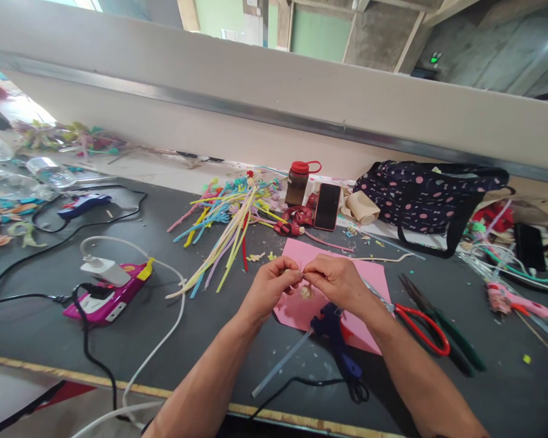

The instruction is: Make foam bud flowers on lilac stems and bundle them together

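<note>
My left hand [273,285] and my right hand [337,281] meet over a pink sheet [369,274]. Both are closed in fingertip pinches that almost touch. Whatever lies between the fingertips is too small to make out. Just below them a small cream-coloured piece [305,292] shows against the pink. A dark blue glue gun [332,333] lies at the sheet's near edge, partly on it, with a long clear glue stick [281,365] running out of its back. Red-handled scissors [422,328] rest to the right of the sheet, partly behind my right forearm, beside green-handled pliers [456,340].
Colourful pipe cleaners [223,237] are heaped behind my left hand. Further back stand a red-lidded bottle [296,185], a phone [327,207] and a dark patterned bag [411,201]. A magenta power strip [123,298] with trailing cables lies left; a pink glue gun [514,299] lies far right.
</note>
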Tool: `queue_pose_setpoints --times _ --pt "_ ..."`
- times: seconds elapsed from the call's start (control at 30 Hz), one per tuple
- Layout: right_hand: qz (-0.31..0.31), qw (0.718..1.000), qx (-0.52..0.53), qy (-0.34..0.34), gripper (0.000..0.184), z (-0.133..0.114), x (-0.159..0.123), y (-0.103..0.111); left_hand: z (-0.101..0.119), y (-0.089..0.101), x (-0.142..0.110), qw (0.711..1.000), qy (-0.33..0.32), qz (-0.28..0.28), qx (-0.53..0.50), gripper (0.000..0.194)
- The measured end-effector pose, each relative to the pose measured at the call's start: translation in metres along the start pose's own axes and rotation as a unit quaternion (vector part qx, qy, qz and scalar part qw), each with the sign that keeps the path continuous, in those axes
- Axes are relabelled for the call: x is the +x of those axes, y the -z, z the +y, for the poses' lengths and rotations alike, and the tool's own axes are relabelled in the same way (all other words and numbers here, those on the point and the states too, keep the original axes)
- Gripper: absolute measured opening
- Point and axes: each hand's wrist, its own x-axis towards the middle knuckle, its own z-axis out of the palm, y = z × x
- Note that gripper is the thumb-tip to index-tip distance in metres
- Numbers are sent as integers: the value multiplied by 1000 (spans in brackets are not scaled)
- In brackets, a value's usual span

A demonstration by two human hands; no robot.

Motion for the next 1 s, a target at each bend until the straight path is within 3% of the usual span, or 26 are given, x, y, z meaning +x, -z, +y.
queue_pose_setpoints --times 0.13,0.37,1.0 --pt "-10 998 47 -31 14 2 1 0 1 2 0 997 -38 1 62 11" --pt "-55 979 169 -99 15 3 1 4 4 3 -3 994 -63 -42 81 11" --pt "-112 957 236 -126 15 3 0 -1 8 12 0 992 48 -75 95 17"
